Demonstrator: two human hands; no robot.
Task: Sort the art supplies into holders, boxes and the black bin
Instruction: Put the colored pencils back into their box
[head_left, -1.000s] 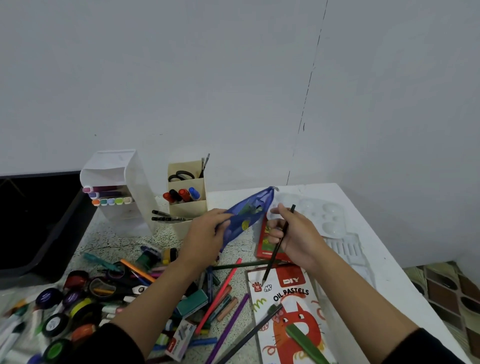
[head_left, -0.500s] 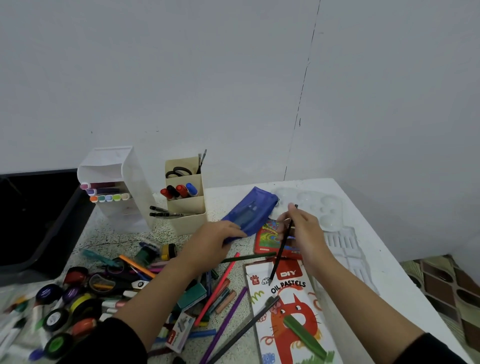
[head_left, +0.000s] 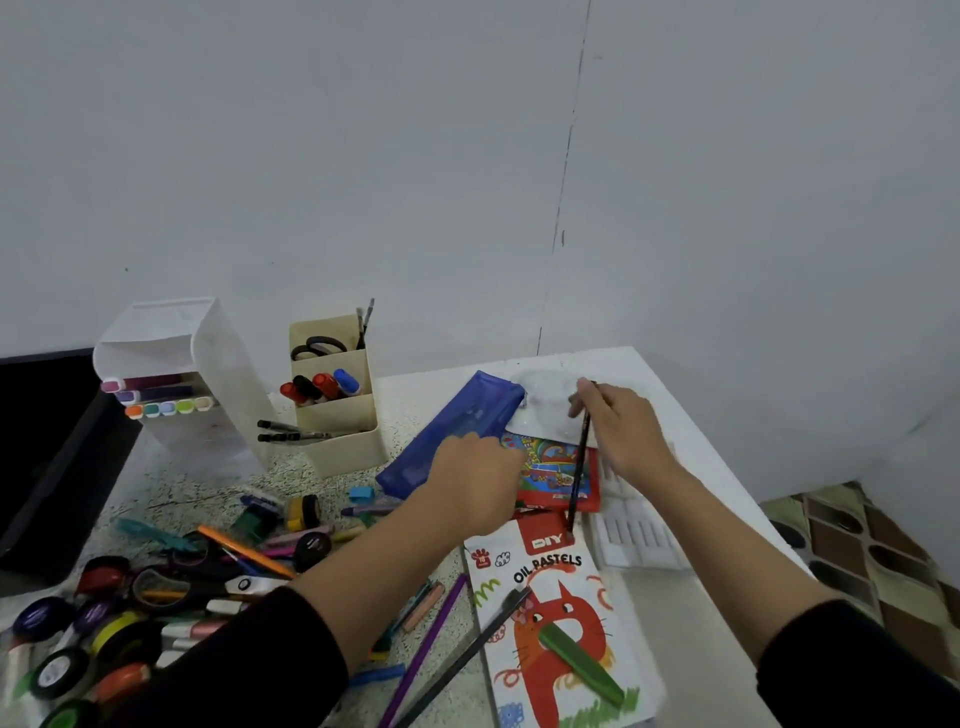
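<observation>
Honestly this sort looks barely started. The white holder (head_left: 171, 384) has a few markers slotted in its side, and the beige holder (head_left: 337, 410) has scissors, some chunky markers and a couple of brushes. That's about all that counts as done. I can't see anything inside the black bin (head_left: 57, 457) at the left edge, it's just dark in there.

The right hand (head_left: 623, 434) is pinching a black pencil (head_left: 578, 478) near its top end. The pencil hangs tip-down over the red box (head_left: 558, 473), with the tip reaching the top of the oil pastels box (head_left: 561, 623). The left hand (head_left: 478, 486) is palm-down on the near end of the blue pouch (head_left: 457, 428). Its fingers are tucked out of sight, so I can't tell if it's gripping the pouch or only resting there.

My guess is the pencil goes into the pouch or a holder next. What's left is a lot: the loose pile (head_left: 156, 587) of tape rolls, pens, pencils and scissors spread over the counter (head_left: 691, 618), plus both boxes
</observation>
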